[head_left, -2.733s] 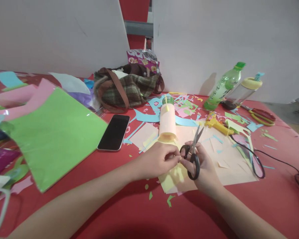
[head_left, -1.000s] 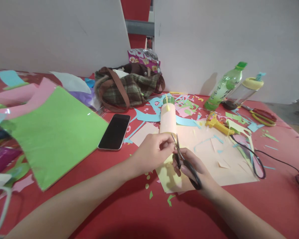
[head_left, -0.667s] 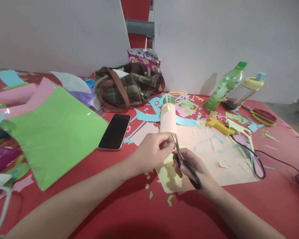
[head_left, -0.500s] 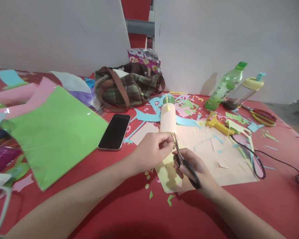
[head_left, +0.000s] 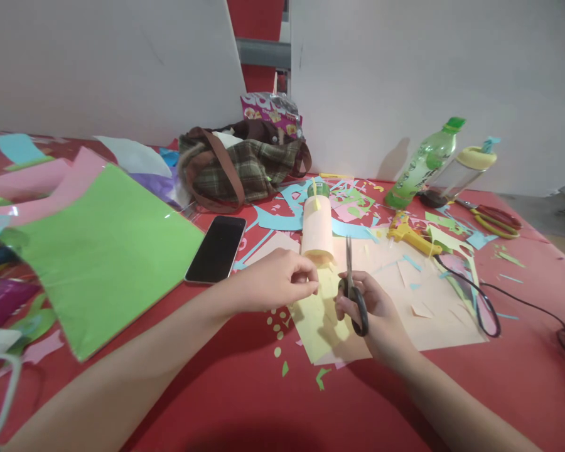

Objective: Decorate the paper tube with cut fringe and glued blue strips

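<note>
Black-handled scissors [head_left: 353,298] are in my right hand [head_left: 379,311], their blades closed together and pointing away from me. My left hand [head_left: 282,279] hovers left of them, its fingers curled and pinched; what they hold, if anything, is too small to make out. Just beyond both hands stands a paper-wrapped cylinder [head_left: 317,229], pale pink, with a green top and a thin yellow strip on it. Below the hands lie a yellow paper sheet [head_left: 322,342] and a cream paper sheet [head_left: 433,333], with small yellow dots [head_left: 277,328] beside them.
A phone [head_left: 215,250] and a large green sheet [head_left: 108,257] lie to the left. Behind is a plaid bag [head_left: 258,166]. At right are a yellow glue gun [head_left: 412,233] with its cord, a green bottle [head_left: 424,163], a clear cup [head_left: 464,176] and pliers [head_left: 494,220]. Paper scraps surround them.
My hands have moved apart. The scissors have come away from my left fingers to the right, now pointing more upright with blades closed. My left hand has shifted slightly left.
</note>
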### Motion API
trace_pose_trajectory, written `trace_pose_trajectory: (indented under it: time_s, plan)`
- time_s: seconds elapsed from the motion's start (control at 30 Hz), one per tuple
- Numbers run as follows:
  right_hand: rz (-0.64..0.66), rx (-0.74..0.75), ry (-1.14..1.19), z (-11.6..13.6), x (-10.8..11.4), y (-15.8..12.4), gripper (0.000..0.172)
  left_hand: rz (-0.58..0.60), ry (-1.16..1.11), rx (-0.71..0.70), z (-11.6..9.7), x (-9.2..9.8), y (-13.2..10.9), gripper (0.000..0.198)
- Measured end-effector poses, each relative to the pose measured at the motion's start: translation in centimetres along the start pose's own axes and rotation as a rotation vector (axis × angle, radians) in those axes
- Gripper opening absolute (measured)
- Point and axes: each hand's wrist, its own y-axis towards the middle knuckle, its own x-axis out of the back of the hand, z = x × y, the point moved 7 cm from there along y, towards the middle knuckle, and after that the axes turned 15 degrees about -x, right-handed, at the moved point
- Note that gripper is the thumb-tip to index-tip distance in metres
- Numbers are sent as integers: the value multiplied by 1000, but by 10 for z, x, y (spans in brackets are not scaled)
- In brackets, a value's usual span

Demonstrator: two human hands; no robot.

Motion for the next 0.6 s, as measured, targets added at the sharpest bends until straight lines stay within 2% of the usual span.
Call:
trace_pose_trajectory:
  time_s: [0.2, 0.37, 0.6]
  plan:
    - [-15, 29, 26, 4, 0, -1, 37, 30, -44, -22, -4, -16, 2, 15]
    - [16, 7, 2, 4, -5, -3, 39, 24, -31, -25, -6, -25, 4, 15]
    - [21, -20, -20, 2, -6, -4, 43, 78, -18, -7, -4, -35, 4, 14]
